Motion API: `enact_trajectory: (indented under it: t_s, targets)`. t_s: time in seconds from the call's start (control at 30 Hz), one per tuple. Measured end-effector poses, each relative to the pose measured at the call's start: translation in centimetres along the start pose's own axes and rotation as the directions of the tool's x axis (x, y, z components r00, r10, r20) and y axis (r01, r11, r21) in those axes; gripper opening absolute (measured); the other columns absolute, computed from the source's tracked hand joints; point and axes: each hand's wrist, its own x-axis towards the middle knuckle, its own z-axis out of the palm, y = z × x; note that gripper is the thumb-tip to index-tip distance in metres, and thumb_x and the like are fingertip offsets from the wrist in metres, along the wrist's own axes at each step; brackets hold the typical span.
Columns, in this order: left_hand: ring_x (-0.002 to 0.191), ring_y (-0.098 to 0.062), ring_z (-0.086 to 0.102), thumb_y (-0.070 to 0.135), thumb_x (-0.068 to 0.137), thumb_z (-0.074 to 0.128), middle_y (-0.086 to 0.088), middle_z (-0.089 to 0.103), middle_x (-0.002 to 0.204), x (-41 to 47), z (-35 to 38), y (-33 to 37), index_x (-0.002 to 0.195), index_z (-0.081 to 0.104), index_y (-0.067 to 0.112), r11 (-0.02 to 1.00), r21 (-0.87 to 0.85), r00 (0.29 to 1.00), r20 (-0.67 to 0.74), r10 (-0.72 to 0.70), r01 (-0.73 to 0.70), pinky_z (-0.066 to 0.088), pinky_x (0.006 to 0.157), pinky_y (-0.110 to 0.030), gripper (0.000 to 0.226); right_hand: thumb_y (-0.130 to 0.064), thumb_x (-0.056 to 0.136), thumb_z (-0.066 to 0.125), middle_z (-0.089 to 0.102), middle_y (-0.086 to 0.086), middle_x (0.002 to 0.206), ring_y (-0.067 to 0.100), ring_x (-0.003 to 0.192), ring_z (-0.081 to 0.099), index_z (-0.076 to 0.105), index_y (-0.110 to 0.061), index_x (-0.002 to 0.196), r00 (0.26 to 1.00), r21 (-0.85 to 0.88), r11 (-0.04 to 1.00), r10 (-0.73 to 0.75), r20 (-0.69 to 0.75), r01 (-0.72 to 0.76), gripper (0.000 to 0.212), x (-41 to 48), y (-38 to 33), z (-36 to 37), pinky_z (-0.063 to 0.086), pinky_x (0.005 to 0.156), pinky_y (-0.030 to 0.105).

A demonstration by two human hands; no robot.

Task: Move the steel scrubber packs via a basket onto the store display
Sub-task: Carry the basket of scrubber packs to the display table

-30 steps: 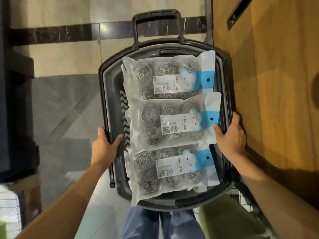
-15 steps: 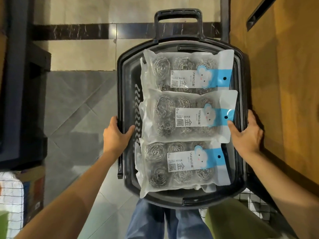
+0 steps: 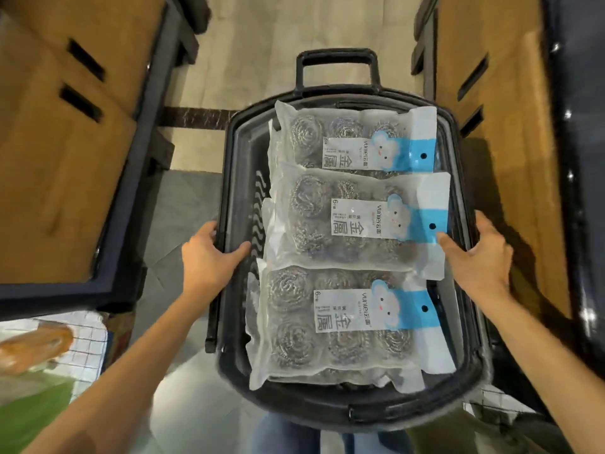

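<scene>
- Near scrubber pack (image 3: 327,326): lies flat at the near end of the basket (image 3: 360,412).
- Left hand (image 3: 209,260), right hand (image 3: 478,263): each grips a side rim, thumb inside, fingers curled outside.
- Middle pack (image 3: 353,221), far pack (image 3: 353,139): flat in the basket, edges overlapping.
- Handle (image 3: 337,57): far end, between the left wooden display (image 3: 65,158) and the right wooden display (image 3: 501,126).

Head view, looking steeply down, close.

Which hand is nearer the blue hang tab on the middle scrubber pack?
Right. The right hand has its thumb beside the blue tab; the left hand grips the basket across the pack.
</scene>
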Motion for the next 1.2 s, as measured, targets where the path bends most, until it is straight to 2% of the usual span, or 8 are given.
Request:
enact_trajectory:
  t_s: [0.1,0.3,0.5,0.67,0.77,0.87,1.07,1.2]
  targets:
    - [0.122,-0.032,0.052,0.028,0.076,0.078,-0.022,0.055,0.131,-2.1,-7.7,3.5,0.132,0.048,-0.003,0.999,-0.038,0.999,-0.038,0.010,-0.011,0.042,0.098,-0.036,0.071,-0.029,0.085,0.068,0.050,0.019,0.137,0.038,0.128,0.043,0.036,-0.008,0.144,0.998,0.005,0.998,-0.055,-0.011,0.055,0.070,-2.4,-5.7,-6.0,0.034,0.107,0.045]
    - [0.124,-0.031,0.051,0.035,0.076,0.077,-0.019,0.051,0.137,-2.4,-21.9,10.7,0.138,0.042,-0.001,0.989,-0.028,0.987,-0.073,0.142,-0.144,0.041,0.101,-0.039,0.080,-0.027,0.081,0.071,0.064,0.018,0.119,0.034,0.107,0.060,0.047,-0.005,0.135,0.979,-0.011,0.978,-0.206,0.005,0.206,0.063,-4.5,-16.2,-16.5,0.050,0.091,0.040]
    - [0.103,-0.034,0.062,0.034,0.077,0.076,-0.023,0.062,0.121,-0.1,-30.9,18.3,0.138,0.044,-0.001,0.975,-0.064,0.972,-0.113,0.206,-0.214,0.044,0.093,-0.033,0.078,-0.029,0.083,0.069,0.056,0.020,0.129,0.035,0.115,0.054,0.046,-0.002,0.135,0.968,0.041,0.968,-0.249,-0.015,0.249,0.063,-3.0,-24.5,-22.4,0.047,0.093,0.039]
    - [0.108,-0.030,0.060,0.023,0.077,0.077,-0.020,0.061,0.123,4.1,-33.6,24.0,0.123,0.057,-0.004,0.949,-0.096,0.944,-0.178,0.279,-0.299,0.033,0.073,-0.022,0.057,-0.029,0.086,0.066,0.050,0.021,0.136,0.034,0.123,0.048,0.036,-0.001,0.142,0.962,0.064,0.960,-0.268,-0.059,0.271,0.069,1.8,-29.9,-24.8,0.040,0.095,0.035]
    - [0.088,-0.009,0.068,0.024,0.078,0.077,-0.020,0.062,0.122,8.3,-34.1,27.5,0.123,0.058,-0.003,0.944,-0.093,0.937,-0.184,0.297,-0.318,0.038,0.066,-0.023,0.056,-0.023,0.088,0.065,0.040,0.021,0.145,0.034,0.133,0.037,0.029,0.001,0.144,0.956,0.109,0.950,-0.288,-0.062,0.293,0.071,6.1,-33.0,-25.7,0.033,0.102,0.035]
    - [0.104,-0.033,0.062,0.024,0.078,0.077,-0.020,0.062,0.122,13.5,-33.8,31.1,0.124,0.058,-0.002,0.944,-0.096,0.938,-0.185,0.294,-0.315,0.038,0.072,-0.026,0.056,-0.017,0.088,0.065,0.050,0.022,0.135,0.036,0.124,0.046,0.038,0.005,0.139,0.953,0.133,0.945,-0.290,-0.082,0.299,0.062,11.3,-36.3,-26.0,0.038,0.095,0.035]
    - [0.109,-0.032,0.060,0.021,0.076,0.078,-0.018,0.063,0.121,23.7,-32.7,37.9,0.122,0.059,-0.002,0.954,-0.091,0.944,-0.202,0.262,-0.284,0.037,0.075,-0.024,0.055,-0.021,0.082,0.070,0.063,0.015,0.118,0.032,0.102,0.059,0.053,-0.003,0.126,0.947,0.149,0.935,-0.313,-0.072,0.321,0.050,22.7,-42.5,-25.4,0.047,0.081,0.036]
    - [0.072,-0.012,0.064,0.030,0.071,0.081,-0.003,0.072,0.096,31.7,-31.9,40.9,0.108,0.069,0.011,0.953,-0.086,0.942,-0.196,0.271,-0.291,0.047,0.065,-0.024,0.043,-0.013,0.083,0.070,0.062,0.015,0.115,0.033,0.105,0.058,0.054,-0.003,0.127,0.941,0.167,0.926,-0.328,-0.084,0.338,0.047,29.9,-46.7,-24.9,0.043,0.081,0.034]
